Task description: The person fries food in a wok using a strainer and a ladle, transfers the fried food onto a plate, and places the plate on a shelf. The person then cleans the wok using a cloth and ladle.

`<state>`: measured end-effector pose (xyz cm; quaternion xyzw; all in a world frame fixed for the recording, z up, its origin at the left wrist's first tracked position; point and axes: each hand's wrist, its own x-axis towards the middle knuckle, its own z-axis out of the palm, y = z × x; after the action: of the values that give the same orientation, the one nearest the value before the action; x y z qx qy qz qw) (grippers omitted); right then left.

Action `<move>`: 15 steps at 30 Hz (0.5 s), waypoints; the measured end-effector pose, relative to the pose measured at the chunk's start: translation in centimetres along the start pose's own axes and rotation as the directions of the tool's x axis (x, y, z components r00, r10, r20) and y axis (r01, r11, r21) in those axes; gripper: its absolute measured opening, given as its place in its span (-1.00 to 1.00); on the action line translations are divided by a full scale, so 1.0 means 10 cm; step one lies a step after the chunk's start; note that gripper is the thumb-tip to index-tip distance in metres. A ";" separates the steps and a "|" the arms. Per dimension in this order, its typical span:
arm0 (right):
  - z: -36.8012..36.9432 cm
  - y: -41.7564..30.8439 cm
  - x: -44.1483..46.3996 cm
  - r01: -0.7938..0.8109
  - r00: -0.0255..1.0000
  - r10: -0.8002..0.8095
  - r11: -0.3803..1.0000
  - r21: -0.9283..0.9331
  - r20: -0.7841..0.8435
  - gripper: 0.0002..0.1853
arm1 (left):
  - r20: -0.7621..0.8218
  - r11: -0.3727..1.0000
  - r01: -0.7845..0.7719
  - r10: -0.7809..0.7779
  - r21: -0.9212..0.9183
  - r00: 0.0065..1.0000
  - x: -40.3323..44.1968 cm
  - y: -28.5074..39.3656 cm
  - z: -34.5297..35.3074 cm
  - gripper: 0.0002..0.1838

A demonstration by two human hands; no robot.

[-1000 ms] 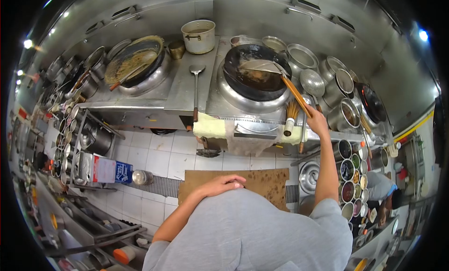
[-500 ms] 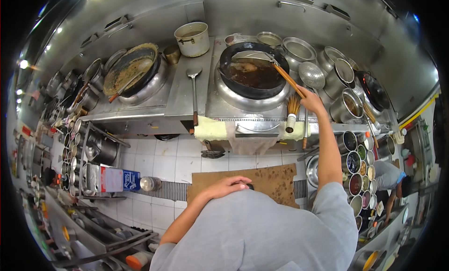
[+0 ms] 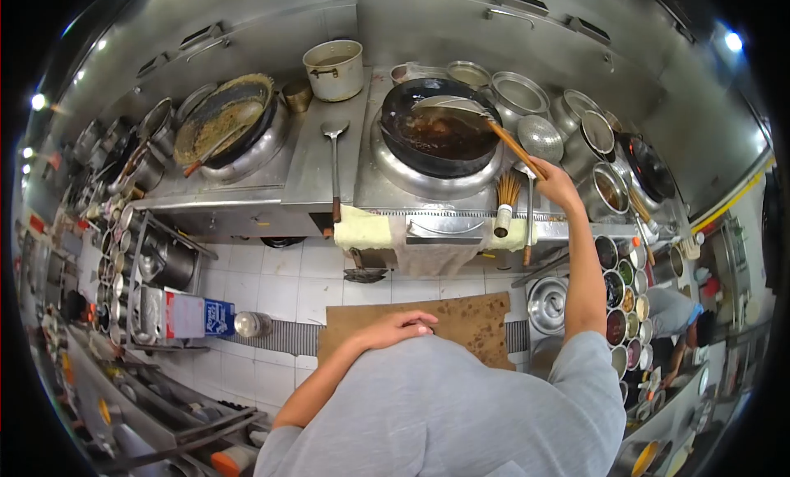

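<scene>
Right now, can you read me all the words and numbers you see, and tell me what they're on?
No text reads clearly.
Blue panel of the box on the floor side: pale lettering, too small and blurred to read surely.
Its red-and-white panel: no readable letters.
Wok and wooden handle in the right hand: no writing that I can see.

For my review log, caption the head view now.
Right hand grips a long-handled utensil over the dark wok; left hand rests against the grey shirt.
</scene>
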<state>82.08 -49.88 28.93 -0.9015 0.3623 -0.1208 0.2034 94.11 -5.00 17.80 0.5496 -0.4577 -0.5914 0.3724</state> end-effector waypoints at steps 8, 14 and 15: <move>0.11 0.23 -0.02 0.073 0.975 0.007 0.934 0.351 -0.224 -0.26 | -0.031 1.000 -0.022 0.021 -0.016 0.999 -0.07 -0.13 0.00 -0.51; 0.11 0.24 -0.10 0.091 0.979 -0.047 0.972 0.219 -0.198 -0.25 | -0.021 1.000 -0.017 0.016 -0.022 1.000 -0.11 -0.14 -0.02 -0.51; 0.09 0.19 -0.11 0.092 0.979 -0.047 0.971 0.222 -0.199 -0.25 | -0.025 1.000 -0.015 0.014 -0.026 1.000 -0.12 -0.14 -0.03 -0.50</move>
<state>80.48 -50.07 27.17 -0.8682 0.3317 -0.2554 0.2663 94.59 -3.48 16.86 0.5486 -0.4494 -0.5877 0.3894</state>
